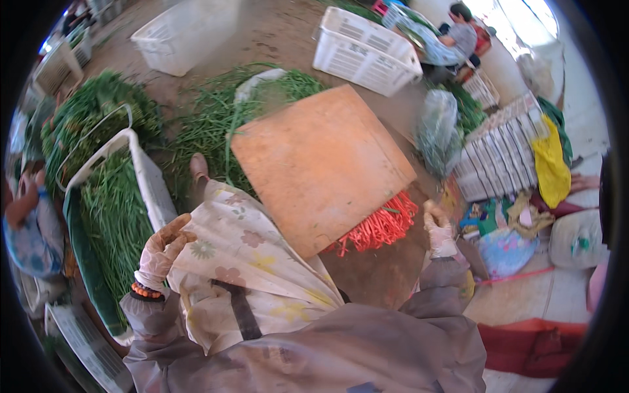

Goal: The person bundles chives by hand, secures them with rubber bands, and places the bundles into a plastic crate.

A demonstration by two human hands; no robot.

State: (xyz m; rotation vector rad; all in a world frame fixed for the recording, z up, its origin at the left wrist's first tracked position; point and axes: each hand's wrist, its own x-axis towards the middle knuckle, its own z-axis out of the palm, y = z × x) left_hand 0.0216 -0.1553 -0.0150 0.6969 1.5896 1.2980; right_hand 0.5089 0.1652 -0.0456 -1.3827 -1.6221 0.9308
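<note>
My left hand [164, 252], in a thin pale glove with orange beads at the wrist, hovers over the flowered apron [236, 242] on my lap. Its fingers are bent but apart, with nothing seen between them. On the other side, my right hand [438, 226], gloved too, is raised with its fingers curled in; I cannot make out anything inside. Between and beyond them lies a bare wooden board [321, 164]. A bunch of red ties [383, 224] sticks out from under its right front edge, close to my right hand.
Long green stalks [209, 128] lie on the ground behind the board. At my left stands a white crate [147, 173] of leafy greens. More white crates [367, 52] stand at the back. A clear bag [439, 128] and a yellow cloth [552, 164] are at right. Other people sit at both sides.
</note>
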